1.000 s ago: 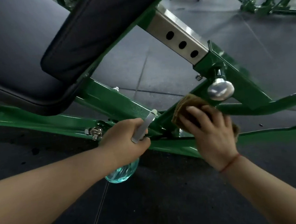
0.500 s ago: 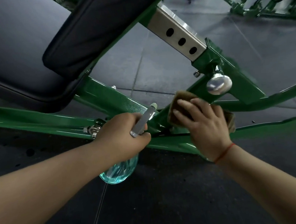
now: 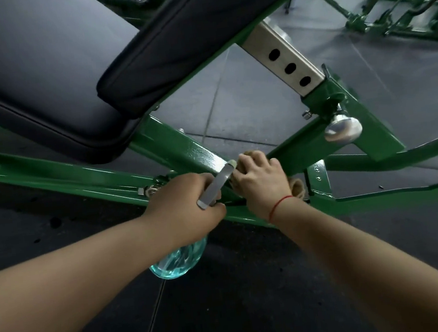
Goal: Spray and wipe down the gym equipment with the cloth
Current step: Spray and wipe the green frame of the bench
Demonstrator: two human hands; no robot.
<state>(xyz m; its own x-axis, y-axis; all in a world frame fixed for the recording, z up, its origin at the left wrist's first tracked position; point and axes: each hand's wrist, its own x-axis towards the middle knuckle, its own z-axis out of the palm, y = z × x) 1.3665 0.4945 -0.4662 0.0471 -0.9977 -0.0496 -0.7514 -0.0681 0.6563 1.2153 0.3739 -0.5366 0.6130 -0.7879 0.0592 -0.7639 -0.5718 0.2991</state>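
Green steel frame (image 3: 178,148), junction below the black seat pad (image 3: 49,83): the wiping step appears in hand. The left grip (image 3: 182,210) clamps the spray bottle (image 3: 179,262). The right grip (image 3: 260,183) curls over the cloth (image 3: 297,186), pressing it on the junction. Next move calls for strokes along the speckled beam. The cloth is mostly hidden.

Both your arms reach forward; your left hand (image 3: 185,212) grips the bottle (image 3: 179,262), your right hand (image 3: 262,185), just beside it, clutches the cloth (image 3: 297,187).

Bare left forearm (image 3: 76,283), bare right forearm (image 3: 370,258), thin red string bracelet (image 3: 280,206) around the right wrist
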